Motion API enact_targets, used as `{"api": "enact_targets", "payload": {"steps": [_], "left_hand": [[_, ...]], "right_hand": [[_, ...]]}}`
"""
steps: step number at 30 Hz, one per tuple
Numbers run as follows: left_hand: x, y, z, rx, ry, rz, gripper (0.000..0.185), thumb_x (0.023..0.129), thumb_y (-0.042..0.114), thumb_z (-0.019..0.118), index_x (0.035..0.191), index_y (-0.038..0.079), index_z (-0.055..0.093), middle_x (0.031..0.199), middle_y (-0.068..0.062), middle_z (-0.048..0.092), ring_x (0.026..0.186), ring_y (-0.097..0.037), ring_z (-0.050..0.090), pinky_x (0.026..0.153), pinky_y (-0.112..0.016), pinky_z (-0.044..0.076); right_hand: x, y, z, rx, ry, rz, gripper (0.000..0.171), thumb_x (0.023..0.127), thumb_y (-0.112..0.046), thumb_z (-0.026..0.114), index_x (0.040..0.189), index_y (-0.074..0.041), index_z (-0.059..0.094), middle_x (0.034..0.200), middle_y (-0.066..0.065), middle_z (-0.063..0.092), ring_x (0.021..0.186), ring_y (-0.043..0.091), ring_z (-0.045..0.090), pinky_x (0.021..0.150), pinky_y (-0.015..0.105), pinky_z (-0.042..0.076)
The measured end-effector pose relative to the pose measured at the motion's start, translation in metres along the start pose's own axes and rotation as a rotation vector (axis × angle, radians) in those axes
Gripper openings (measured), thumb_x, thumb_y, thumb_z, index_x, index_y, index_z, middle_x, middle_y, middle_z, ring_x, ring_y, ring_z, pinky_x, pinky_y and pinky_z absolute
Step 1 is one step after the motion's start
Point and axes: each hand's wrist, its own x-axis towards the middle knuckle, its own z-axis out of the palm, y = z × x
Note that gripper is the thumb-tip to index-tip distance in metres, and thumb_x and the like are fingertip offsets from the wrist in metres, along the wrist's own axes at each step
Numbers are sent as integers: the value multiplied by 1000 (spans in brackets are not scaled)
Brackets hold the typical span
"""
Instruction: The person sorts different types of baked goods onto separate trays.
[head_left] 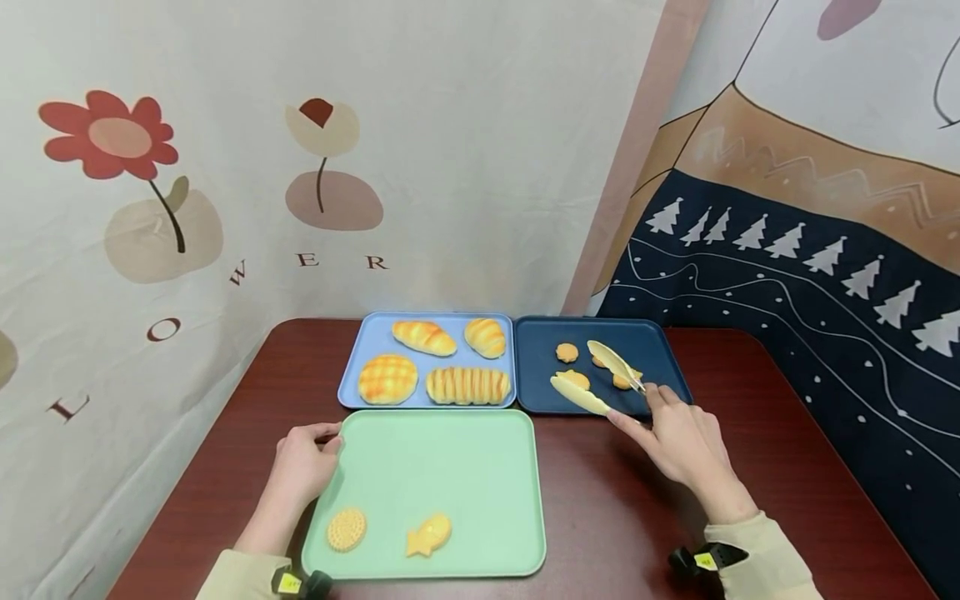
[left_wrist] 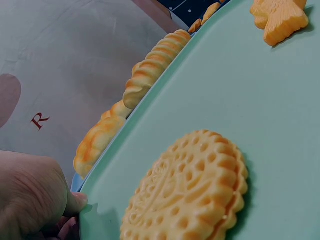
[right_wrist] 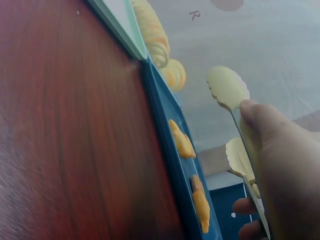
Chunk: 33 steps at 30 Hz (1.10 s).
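The right hand is curled round a pair of pale tongs, thumb along one arm and fingers on the other; the tong heads stand apart, nothing pinched between them, over small golden pieces on the dark blue tray at the far right. The left hand pinches the far left corner of the green tray, thumb on top of the rim. On that tray's near side lie a round biscuit, to the left, and a fish-shaped biscuit, nearer the middle. The tongs look light and springy, best held well back on their arms, so a gentle squeeze should do. The small pieces look light and fairly firm, perhaps moulded; their smooth tops could slip, so the scalloped heads would grip better low on opposite sides, across a broad body rather than a thin tail. The green tray seems stiff and light, liable to slide on the glossy bench; its raised rim is the natural hold.
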Motion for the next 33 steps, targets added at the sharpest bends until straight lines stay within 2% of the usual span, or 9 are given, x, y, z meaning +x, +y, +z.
{"api": "enact_targets", "payload": {"steps": [9, 16, 19, 22, 26, 33], "left_hand": [[1, -1, 1, 0, -5, -1, 34, 105, 7, 62, 135, -8, 68, 125, -29, 70, 114, -45, 63, 82, -49, 57], [1, -3, 1, 1, -4, -3, 34, 105, 8, 62, 134, -7, 69, 125, -29, 69, 114, -45, 62, 82, -50, 56], [1, -2, 1, 2, -8, -6, 34, 105, 8, 62, 135, -8, 68, 127, -30, 69, 115, -45, 61, 82, -49, 56], [1, -2, 0, 2, -10, -8, 35, 105, 8, 62, 135, -8, 68, 127, -30, 68, 115, -45, 61, 81, -48, 56], [0, -1, 0, -1, -5, 0, 34, 105, 8, 62, 135, -8, 68, 125, -30, 69, 114, -45, 62, 79, -47, 56], [-1, -1, 0, -3, -3, -4, 34, 105, 9, 62, 134, -7, 69, 125, -29, 69, 114, -45, 62, 80, -47, 56]], "right_hand": [[-13, -16, 2, 52, 26, -28, 96, 96, -76, 57, 144, 7, 59, 135, 29, 63, 73, 31, 68, 66, 51, 59], [-19, -28, 1, 130, 48, -50, 97, 92, -74, 65, 145, 7, 57, 135, 28, 63, 91, 38, 72, 78, 56, 60], [-20, -35, -3, 133, 40, -69, 103, 85, -79, 70, 143, 6, 59, 128, 25, 65, 84, 32, 71, 73, 52, 60], [-22, -43, -5, 114, 39, -97, 105, 80, -82, 72, 140, 3, 61, 118, 19, 66, 70, 20, 63, 64, 44, 58], [-24, -50, -3, 91, 58, -129, 101, 81, -82, 71, 137, 1, 63, 112, 14, 67, 61, 13, 53, 58, 37, 53], [-30, -62, -2, 91, 32, -143, 102, 80, -86, 67, 137, -3, 64, 110, 8, 68, 59, 7, 47, 54, 30, 46]]}}
